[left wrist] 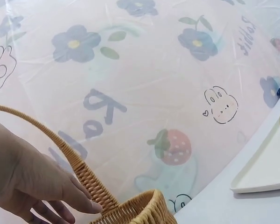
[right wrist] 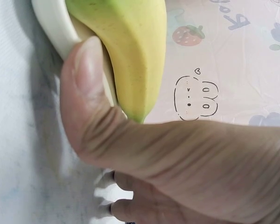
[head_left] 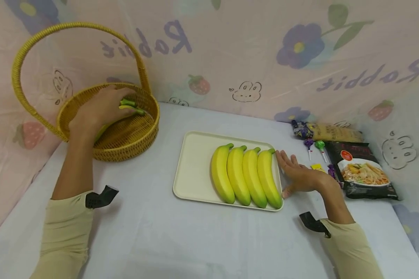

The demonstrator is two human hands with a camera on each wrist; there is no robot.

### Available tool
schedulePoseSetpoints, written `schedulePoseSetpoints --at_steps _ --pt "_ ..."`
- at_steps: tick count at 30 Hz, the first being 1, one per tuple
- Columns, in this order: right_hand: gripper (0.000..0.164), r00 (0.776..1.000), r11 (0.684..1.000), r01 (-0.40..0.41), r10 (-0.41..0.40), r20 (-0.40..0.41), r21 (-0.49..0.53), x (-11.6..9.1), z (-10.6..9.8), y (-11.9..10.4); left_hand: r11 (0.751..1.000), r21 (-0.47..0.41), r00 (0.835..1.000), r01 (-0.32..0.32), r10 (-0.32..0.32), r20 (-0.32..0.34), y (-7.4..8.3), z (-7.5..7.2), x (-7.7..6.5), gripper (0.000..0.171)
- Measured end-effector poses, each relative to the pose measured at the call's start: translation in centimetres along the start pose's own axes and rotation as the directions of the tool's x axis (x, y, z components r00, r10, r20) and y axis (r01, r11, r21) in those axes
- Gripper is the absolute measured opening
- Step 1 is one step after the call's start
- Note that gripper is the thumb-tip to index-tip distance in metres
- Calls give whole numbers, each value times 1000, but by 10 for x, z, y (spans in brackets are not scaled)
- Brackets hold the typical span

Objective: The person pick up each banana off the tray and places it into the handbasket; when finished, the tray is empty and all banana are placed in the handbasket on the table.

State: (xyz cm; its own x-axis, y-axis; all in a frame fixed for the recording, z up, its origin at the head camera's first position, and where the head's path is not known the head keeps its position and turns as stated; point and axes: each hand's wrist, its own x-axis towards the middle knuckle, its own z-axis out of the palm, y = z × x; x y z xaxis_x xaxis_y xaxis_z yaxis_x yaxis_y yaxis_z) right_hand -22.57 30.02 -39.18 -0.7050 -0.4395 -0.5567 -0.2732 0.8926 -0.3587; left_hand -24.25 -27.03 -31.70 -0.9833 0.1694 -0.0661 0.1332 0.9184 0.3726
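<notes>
My left hand [head_left: 103, 106] reaches down into a wicker basket [head_left: 125, 151] with a tall arched handle. Beneath it lie bananas [head_left: 128, 102], mostly hidden by the hand, with green tips showing beside the fingers. In the left wrist view the thumb is straight and the fingers hang loosely by the basket rim [left wrist: 149, 200]. On a cream rectangular tray [head_left: 195, 166], several yellow bananas [head_left: 235, 176] stand side by side across its right half. My right hand [head_left: 298, 174] is spread at the tray's right edge. Its thumb touches the rim beside the end banana [right wrist: 135, 60].
Right of the tray lie a black noodle packet [head_left: 363, 170], a tan packet [head_left: 335, 132], a purple lollipop [head_left: 309, 143], a green lollipop [head_left: 320, 145] and a small yellow wrapper [head_left: 317, 167]. A printed curtain [head_left: 223, 58] hangs behind the white table [head_left: 153, 232].
</notes>
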Motion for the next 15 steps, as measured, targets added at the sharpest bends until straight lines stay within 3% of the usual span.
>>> schedulePoseSetpoints --at_steps 5,15 --pt "146 1000 1000 -2 2 3 -27 5 4 5 999 15 999 -39 39 -19 12 -1 -3 60" --pt "149 999 999 -39 39 16 -23 4 2 2 987 -41 987 -153 151 -63 57 11 0 50"
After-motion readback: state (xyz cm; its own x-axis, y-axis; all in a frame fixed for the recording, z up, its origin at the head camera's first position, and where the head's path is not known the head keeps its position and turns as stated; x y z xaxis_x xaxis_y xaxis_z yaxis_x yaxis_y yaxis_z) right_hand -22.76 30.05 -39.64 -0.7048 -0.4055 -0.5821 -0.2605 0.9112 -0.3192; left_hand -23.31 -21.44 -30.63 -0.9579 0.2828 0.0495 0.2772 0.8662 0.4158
